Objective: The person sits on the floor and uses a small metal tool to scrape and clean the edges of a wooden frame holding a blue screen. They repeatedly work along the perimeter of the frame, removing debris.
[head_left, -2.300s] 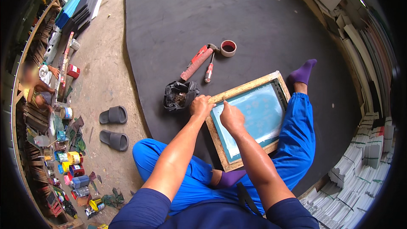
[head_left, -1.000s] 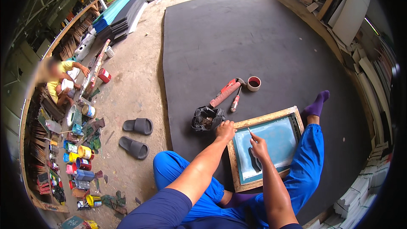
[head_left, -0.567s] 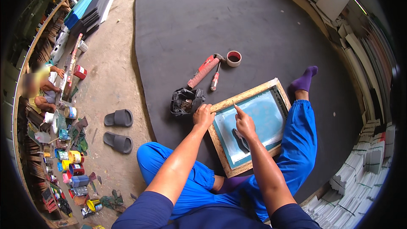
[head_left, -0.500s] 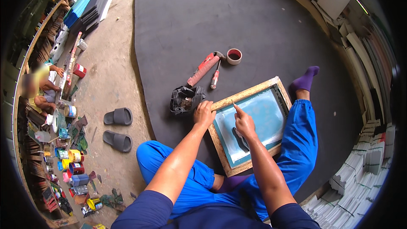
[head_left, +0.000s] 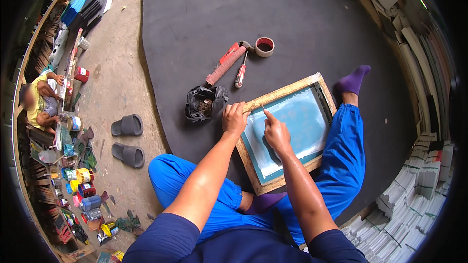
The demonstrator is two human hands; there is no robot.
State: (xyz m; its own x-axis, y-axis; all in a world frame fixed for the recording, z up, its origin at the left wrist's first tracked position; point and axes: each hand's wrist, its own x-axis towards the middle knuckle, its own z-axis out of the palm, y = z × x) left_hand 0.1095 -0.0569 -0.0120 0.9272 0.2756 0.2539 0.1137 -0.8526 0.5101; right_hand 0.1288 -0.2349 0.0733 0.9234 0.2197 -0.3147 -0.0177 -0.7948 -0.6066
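Note:
A wooden-framed screen [head_left: 295, 131] with a blue-green mesh panel lies tilted across my lap and the black mat. At its upper left corner, my left hand [head_left: 235, 118] grips the wooden edge. Over the mesh, my right hand [head_left: 277, 135] is closed around a slim tool [head_left: 263, 107]; only its thin pointed tip shows, close to the inner side of the far frame bar. The tool's kind is hidden by my fingers. A black plastic bag [head_left: 192, 111], open at the top with scraps inside, stands just left of my left hand.
Beyond the bag lie a red hammer [head_left: 229, 63], a red-and-white screwdriver [head_left: 240, 76] and a tape roll [head_left: 264, 47]. Dark slippers [head_left: 127, 155] sit left of the mat [head_left: 195, 19]. Paint cans [head_left: 84, 175] and a seated person [head_left: 41, 97] are far left; sheet stacks [head_left: 414, 190] line the right.
The view has shifted slightly, so most things sit a little higher or further left. My right hand's tool tip stays near the far frame bar; my left hand keeps its hold.

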